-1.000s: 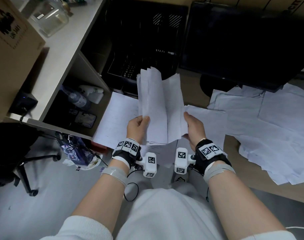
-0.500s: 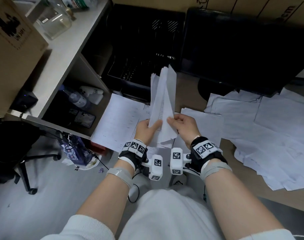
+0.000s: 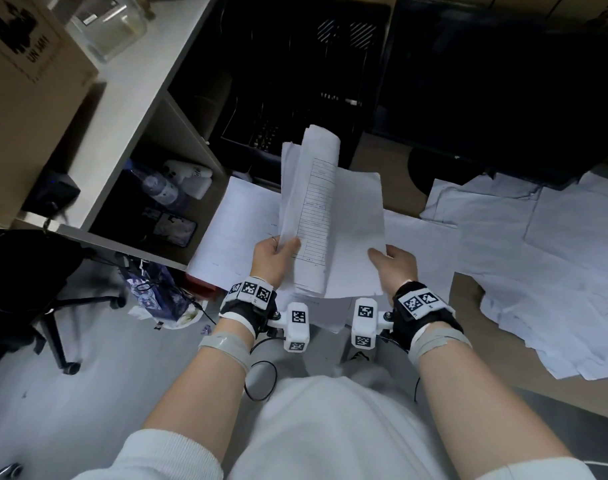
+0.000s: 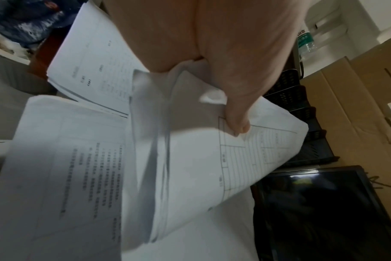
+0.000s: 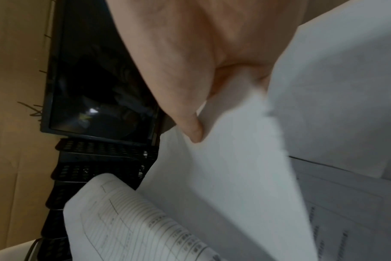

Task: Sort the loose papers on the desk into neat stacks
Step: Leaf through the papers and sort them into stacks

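From the head view, the left hand pinches a curled sheaf of papers above the bench, while the right hand pinches a flat sheet beside it. Loose papers sprawl to the right, a neat stack lies left.

Left wrist: the thumb presses a ruled form.

Right wrist: the thumb clamps the blank sheet.

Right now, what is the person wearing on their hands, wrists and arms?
Hands bare. Each wrist has a black strap carrying white blocks with black square markers, a white camera unit on the inner side, grey tape behind, thin black cable. White sleeves pushed up.
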### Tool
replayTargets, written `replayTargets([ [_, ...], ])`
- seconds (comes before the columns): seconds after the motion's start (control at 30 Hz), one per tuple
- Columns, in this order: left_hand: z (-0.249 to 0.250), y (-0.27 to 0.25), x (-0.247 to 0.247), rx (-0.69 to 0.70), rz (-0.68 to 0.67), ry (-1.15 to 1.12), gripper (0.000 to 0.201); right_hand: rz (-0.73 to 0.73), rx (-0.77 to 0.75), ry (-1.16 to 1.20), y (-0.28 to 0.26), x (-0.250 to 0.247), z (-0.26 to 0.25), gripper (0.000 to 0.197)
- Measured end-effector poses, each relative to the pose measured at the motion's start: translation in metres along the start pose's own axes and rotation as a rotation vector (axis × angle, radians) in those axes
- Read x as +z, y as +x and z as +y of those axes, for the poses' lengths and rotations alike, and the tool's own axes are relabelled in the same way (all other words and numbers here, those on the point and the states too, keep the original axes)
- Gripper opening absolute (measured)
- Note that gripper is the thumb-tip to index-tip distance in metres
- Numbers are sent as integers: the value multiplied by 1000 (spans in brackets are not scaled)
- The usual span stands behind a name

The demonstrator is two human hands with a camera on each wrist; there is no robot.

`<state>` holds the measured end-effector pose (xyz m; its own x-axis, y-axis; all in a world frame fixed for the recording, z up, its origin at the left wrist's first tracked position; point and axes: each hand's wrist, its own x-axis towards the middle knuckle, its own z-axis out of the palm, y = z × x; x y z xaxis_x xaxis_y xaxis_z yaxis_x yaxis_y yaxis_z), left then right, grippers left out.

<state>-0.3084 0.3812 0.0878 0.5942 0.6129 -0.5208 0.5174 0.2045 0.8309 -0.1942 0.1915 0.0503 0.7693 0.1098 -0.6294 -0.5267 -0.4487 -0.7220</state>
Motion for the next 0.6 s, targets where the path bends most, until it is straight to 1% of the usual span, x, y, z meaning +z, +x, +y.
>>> replayTargets([
  [0.03, -1, 0, -2, -3, -8, -1, 12, 13, 17, -26, 1, 2, 3, 34],
  [0.13, -9, 7, -3, -9, 18, 14, 15, 106, 102, -119, 0, 0, 14, 45],
  [0.2, -14, 11, 6, -6, 5, 39, 20, 176, 179, -146, -2, -13, 27, 40],
  [0.27, -17, 12, 22, -5, -27, 69, 34, 252, 264, -189, -3, -33, 45, 32],
  [0.33, -20, 11, 39, 11, -50, 113, 47, 287, 342, -255, -3, -52, 65, 38],
  [0.37, -22, 9, 47, 19, -54, 136, 48, 293, 368, -288, -3, -60, 75, 39],
  [0.4, -25, 8, 54, 20, -56, 159, 47, 297, 389, -292, -3, -67, 84, 40],
  [0.5, -29, 1, 65, -15, -25, 196, 23, 248, 398, -278, -3, -76, 98, 45],
  [0.57, -34, -4, 69, -40, 10, 211, 21, 271, 412, -240, -5, -76, 93, 47],
  [0.6, -35, -7, 71, -42, 26, 212, 23, 299, 412, -244, -5, -75, 93, 54],
])
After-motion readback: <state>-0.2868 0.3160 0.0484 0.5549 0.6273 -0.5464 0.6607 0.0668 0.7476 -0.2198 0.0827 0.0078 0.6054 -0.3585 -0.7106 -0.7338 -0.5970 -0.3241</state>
